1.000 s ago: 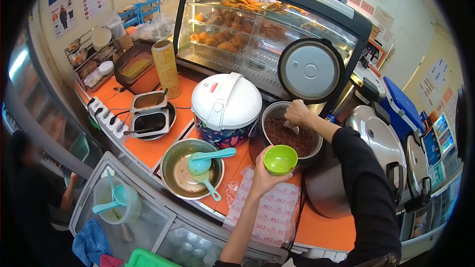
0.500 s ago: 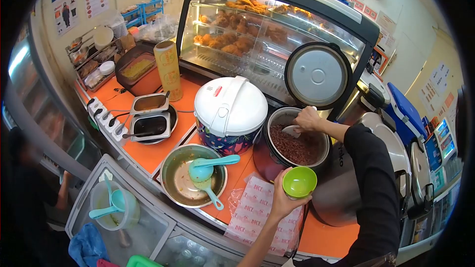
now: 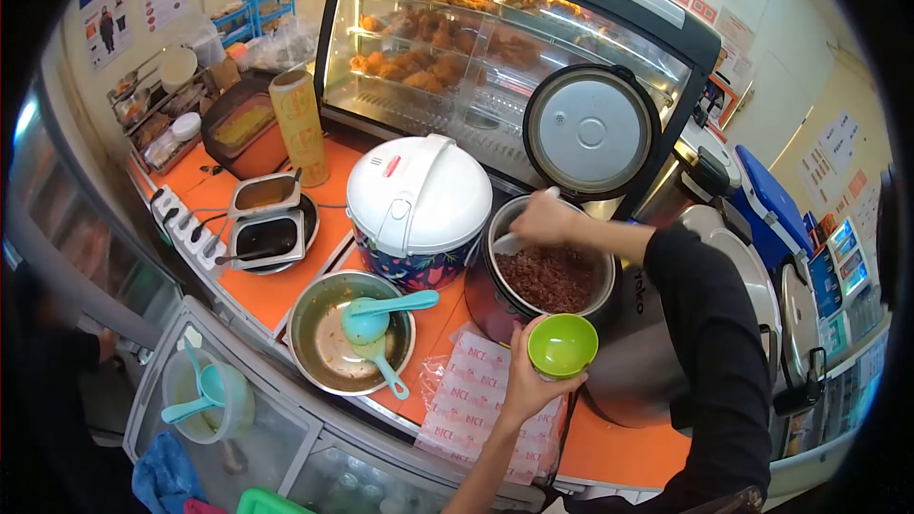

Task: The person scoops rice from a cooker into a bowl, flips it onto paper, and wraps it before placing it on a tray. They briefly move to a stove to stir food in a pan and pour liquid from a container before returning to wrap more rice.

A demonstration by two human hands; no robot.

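Note:
My right hand (image 3: 545, 221) grips the handle of a pale rice paddle (image 3: 509, 244). The blade is inside an open rice cooker (image 3: 484, 297), near the left wall of its pot. Reddish-brown cooked rice (image 3: 552, 280) fills the lower part of that pot. In front of the cooker, my left hand (image 3: 526, 383) holds a small green bowl (image 3: 564, 345) from its left side and underneath. No rice shows inside the bowl. Behind the pot, the cooker's round lid (image 3: 592, 133) stands raised.
Left of the open cooker is a closed white-lidded cooker (image 3: 419, 195). A steel basin (image 3: 303, 347) holds turquoise ladles (image 3: 369, 320). Printed wrapping paper (image 3: 466, 395) lies by my left forearm. A large steel pot (image 3: 633, 362) stands right; a glass food cabinet (image 3: 457, 119) stands behind.
My right hand and the paddle have moved left within the pot, towards its wall. The bowl stays in my left hand. The whole view has shifted slightly.

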